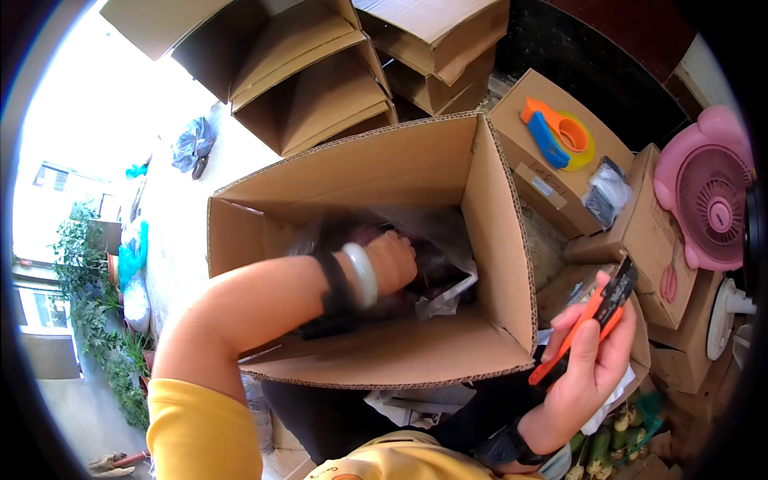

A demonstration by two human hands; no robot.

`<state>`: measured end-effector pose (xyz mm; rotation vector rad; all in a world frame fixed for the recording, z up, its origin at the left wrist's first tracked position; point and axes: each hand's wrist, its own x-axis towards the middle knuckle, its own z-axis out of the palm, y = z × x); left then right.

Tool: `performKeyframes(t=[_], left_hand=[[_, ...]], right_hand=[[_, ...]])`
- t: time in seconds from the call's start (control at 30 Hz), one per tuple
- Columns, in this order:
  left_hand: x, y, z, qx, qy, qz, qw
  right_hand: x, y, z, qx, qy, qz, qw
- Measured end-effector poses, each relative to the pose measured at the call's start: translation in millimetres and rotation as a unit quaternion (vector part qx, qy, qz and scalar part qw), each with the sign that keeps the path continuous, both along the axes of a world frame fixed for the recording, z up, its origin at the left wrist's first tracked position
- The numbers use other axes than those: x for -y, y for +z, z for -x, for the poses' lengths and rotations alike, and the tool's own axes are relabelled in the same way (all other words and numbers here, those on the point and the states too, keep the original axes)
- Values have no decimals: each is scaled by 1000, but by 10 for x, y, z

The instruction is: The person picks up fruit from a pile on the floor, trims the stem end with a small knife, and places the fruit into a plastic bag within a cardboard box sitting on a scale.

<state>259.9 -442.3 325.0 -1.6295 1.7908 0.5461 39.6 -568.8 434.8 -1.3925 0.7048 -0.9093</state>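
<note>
An open cardboard box [384, 375] stands before me, with a clear plastic bag [450, 294] and dark purplish things inside. My left hand [390, 261] reaches down into the box at the bag. Its fingers are bent, and whether they grip anything is hidden. A pale bangle and a black band are on that wrist. To the right of the box, my right hand [591, 360] holds an orange and black hand tool [579, 336], perhaps a utility knife, slanting upward outside the box wall.
Open cardboard boxes [312, 102] are stacked beyond. On a closed box at right lie an orange and blue tape dispenser [555, 135] and a small plastic-wrapped packet [606, 192]. Further right are a pink fan [711, 198] and pink scissors [669, 282]. Green vegetables [606, 447] lie lower right.
</note>
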Motion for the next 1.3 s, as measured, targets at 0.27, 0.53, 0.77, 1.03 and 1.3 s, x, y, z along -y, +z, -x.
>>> performKeyframes(t=[0.27,0.53,0.77,1.03,1.3], left_hand=[[-294,1735,-122,-217,233,256,913],[-1484,2200,625,-160,361,541,742],[-2082,2050,630,-259,465,606,591],[-1379,2262,291,-316,536,388,680],[-647,1833,-141,-68,495,172,849]], right_hand=[[83,-48,122,79,-8,-54,995],[388,-77,291,74,68,-148,984],[1098,-284,93,-136,161,-79,974],[1444,-2689,-269,-378,167,-11,910],[1403,-4194,-523,-408,194,17,892]])
